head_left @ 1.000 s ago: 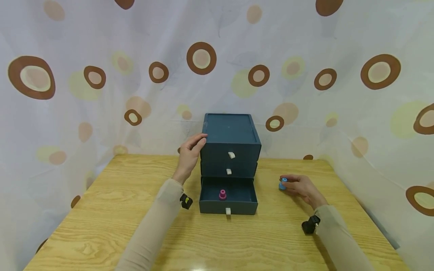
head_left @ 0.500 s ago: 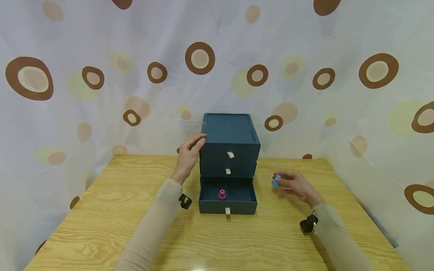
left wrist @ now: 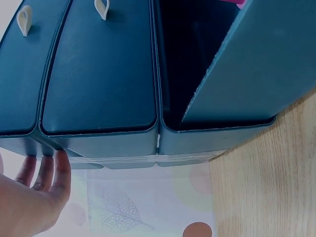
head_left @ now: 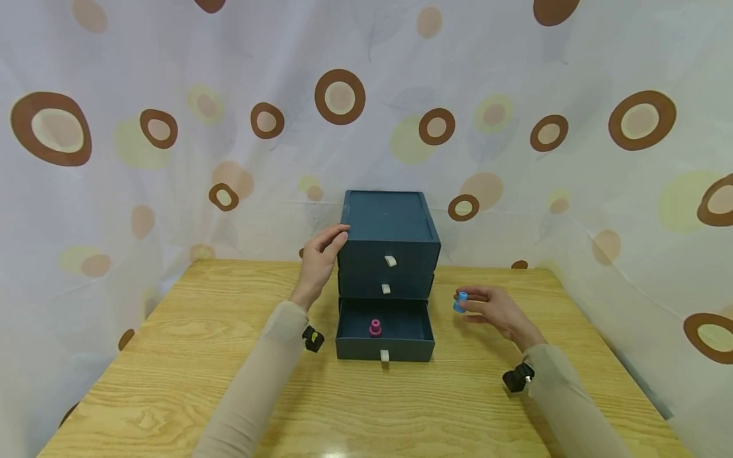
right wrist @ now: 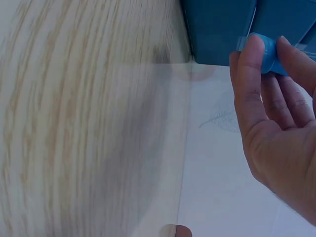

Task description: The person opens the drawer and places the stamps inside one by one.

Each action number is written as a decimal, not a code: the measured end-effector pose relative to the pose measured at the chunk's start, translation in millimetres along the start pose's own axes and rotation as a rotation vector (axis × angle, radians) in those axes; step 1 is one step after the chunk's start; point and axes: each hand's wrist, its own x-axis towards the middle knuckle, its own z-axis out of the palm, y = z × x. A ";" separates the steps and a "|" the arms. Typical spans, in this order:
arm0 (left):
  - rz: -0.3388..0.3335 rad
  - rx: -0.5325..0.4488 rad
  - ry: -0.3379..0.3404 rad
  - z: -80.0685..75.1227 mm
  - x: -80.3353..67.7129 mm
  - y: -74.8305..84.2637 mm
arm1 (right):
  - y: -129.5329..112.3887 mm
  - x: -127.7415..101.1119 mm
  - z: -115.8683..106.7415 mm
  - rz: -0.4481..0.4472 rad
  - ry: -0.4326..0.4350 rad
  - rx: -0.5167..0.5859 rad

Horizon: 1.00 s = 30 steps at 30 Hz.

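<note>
A dark blue three-drawer unit (head_left: 389,216) stands in the middle of the table, its bottom drawer (head_left: 355,349) pulled out. Inside that drawer sits a small magenta stepped plastic piece (head_left: 375,328). My left hand (head_left: 317,262) touches the unit's left side near the top front corner; in the left wrist view its fingers (left wrist: 61,170) lie fairly straight against the side wall. Between thumb and fingers my right hand (head_left: 498,310) pinches a blue stepped plastic piece (head_left: 460,303), to the right of the unit. The right wrist view shows this blue piece (right wrist: 269,53) partly covered by the fingertips.
White loop tabs (head_left: 390,261) mark the drawer fronts; the upper two drawers are closed. Behind the wooden table (head_left: 229,318) hangs a white curtain (head_left: 366,159) with brown and yellow circles. Each wrist wears a small black camera (head_left: 518,378).
My right hand has moved left and slightly up, carrying the blue piece closer to the drawer unit. The left hand, the drawers and the magenta piece stay as they were.
</note>
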 end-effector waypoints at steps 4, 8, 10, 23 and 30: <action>0.001 -0.003 -0.002 0.0 0.9 -0.7 | -1.4 0.8 2.5 -0.017 0.021 -0.010; 0.003 -0.006 -0.006 -0.1 1.0 -0.8 | -1.6 0.9 5.4 -0.035 0.035 -0.016; 0.005 -0.005 -0.008 -0.1 0.9 -0.5 | -1.7 0.7 6.9 -0.042 0.036 -0.023; -0.008 -0.007 -0.003 -1.9 0.1 -0.5 | -6.1 2.5 16.7 -0.045 0.016 -0.010; -0.015 -0.013 0.002 -0.8 0.3 -2.2 | -3.7 4.2 21.8 -0.054 -0.022 -0.031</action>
